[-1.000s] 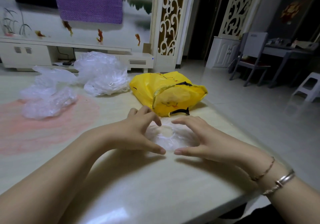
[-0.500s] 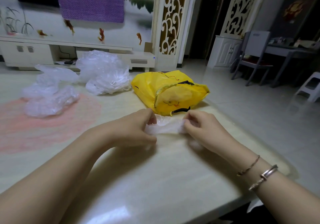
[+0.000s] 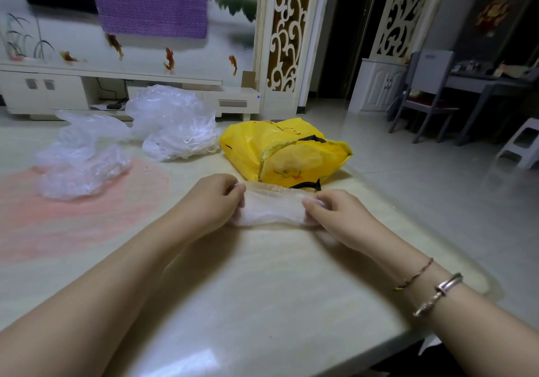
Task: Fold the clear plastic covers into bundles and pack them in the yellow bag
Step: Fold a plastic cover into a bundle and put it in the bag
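Observation:
A clear plastic cover (image 3: 272,206), folded into a flat band, is stretched between my hands just above the table. My left hand (image 3: 214,201) pinches its left end and my right hand (image 3: 335,216) pinches its right end. Right behind it lies the yellow bag (image 3: 280,150) on its side, its mouth open toward me and the right. Two heaps of loose clear covers sit farther back: one heap (image 3: 172,122) beside the bag and another heap (image 3: 81,160) at the far left.
The pale stone table (image 3: 248,303) has a pink patch on its left half; its right edge runs close by my right forearm. Beyond it are tiled floor, a grey chair (image 3: 425,93), a white stool (image 3: 522,143) and a low white cabinet at the back.
The cover lay flat and round on the table under my curved fingers. My hands folded it, took hold of its two ends and pulled it out into a wider band.

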A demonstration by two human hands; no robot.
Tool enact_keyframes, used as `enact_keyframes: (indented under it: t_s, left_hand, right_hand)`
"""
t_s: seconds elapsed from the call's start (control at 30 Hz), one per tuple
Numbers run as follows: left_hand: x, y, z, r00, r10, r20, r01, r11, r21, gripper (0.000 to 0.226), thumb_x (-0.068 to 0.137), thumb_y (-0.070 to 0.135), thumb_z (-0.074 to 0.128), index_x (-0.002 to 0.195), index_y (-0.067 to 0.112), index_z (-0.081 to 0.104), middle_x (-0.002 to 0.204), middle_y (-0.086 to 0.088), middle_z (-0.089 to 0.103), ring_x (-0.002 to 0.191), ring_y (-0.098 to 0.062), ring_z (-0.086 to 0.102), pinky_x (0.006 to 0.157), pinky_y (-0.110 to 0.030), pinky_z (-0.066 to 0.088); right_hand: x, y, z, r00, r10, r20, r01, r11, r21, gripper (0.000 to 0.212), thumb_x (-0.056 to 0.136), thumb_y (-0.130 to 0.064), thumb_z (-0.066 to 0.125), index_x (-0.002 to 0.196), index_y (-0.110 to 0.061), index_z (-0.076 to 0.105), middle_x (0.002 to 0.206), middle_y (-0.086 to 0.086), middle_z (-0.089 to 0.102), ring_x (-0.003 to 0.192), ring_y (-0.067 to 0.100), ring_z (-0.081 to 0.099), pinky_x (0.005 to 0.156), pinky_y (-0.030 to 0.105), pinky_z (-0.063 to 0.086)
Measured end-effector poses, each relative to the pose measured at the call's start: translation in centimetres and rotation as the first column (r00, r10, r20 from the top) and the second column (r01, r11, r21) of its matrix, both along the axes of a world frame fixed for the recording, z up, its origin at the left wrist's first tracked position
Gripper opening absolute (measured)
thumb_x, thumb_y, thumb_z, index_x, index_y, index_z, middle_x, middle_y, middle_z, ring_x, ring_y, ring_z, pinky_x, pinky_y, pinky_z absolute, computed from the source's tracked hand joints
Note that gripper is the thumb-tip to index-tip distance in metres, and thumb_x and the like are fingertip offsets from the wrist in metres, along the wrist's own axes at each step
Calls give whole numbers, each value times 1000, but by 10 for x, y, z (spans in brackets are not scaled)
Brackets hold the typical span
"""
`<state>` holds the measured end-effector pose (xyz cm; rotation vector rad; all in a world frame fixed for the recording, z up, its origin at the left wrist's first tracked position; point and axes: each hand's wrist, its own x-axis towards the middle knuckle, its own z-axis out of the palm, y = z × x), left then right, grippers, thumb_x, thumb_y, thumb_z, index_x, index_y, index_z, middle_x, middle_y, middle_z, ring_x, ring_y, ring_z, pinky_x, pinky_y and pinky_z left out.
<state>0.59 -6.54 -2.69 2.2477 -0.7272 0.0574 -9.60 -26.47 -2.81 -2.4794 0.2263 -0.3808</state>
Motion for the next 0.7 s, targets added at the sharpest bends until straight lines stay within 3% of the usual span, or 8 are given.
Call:
enact_keyframes:
  t_s: [0.1,0.17,0.27,0.4,0.5,0.63,0.7]
  left_hand:
    - [-3,-2,-6,992,36,119,-45,996,76,32,98,26,43,75,10,57,74,-5,61,75,-23,57,70,-34,47]
    - [-7,-3,-10,982,71,174,-95,986,134,27,98,30,42,84,11,56,83,-7,61,81,-29,57,72,-41,49]
    - [-10,-2,-14,957,111,269,-177,956,235,19,97,30,37,96,16,51,93,-6,60,84,-32,57,69,-39,48]
    - [-12,-1,-13,937,127,326,-257,882,394,11,97,24,36,101,14,41,91,-5,52,82,-32,52,63,-33,38]
    - [-11,1,-12,925,123,361,-292,836,465,10,96,22,37,94,16,29,80,-1,39,75,-30,43,56,-31,28]
    - [-7,6,-10,912,166,375,-327,845,423,12,95,21,41,104,15,38,102,-5,48,93,-31,52,63,-34,35]
    - [-2,7,-12,915,170,366,-290,908,303,18,93,19,45,110,15,46,109,-6,48,98,-31,51,72,-38,42]
  right_hand:
    - [7,-1,-3,997,-64,-48,64,998,3,42,96,-28,46,57,-17,57,58,-4,55,60,15,52,59,26,40]
    - [12,0,-6,991,-118,-60,113,990,-83,42,96,-31,45,56,-18,45,56,-2,46,62,21,49,60,30,35]
    - [16,3,-9,982,-181,-58,161,955,-250,40,97,-35,42,62,-19,29,60,-3,35,67,25,41,65,33,26]
    - [18,4,-11,984,-173,-42,148,924,-352,24,96,-39,44,82,-20,41,69,-9,47,76,23,47,78,37,29]
    - [19,5,-9,984,-176,-35,147,901,-408,30,95,-45,45,98,-15,43,85,-1,60,87,28,54,82,40,33]
    - [19,0,-9,980,-184,-76,141,912,-384,24,90,-41,52,82,-20,47,95,1,47,96,23,38,77,33,30]
    - [19,-2,-4,987,-115,-115,87,971,-222,25,87,-29,57,68,-20,44,84,-1,46,88,19,38,69,28,32]
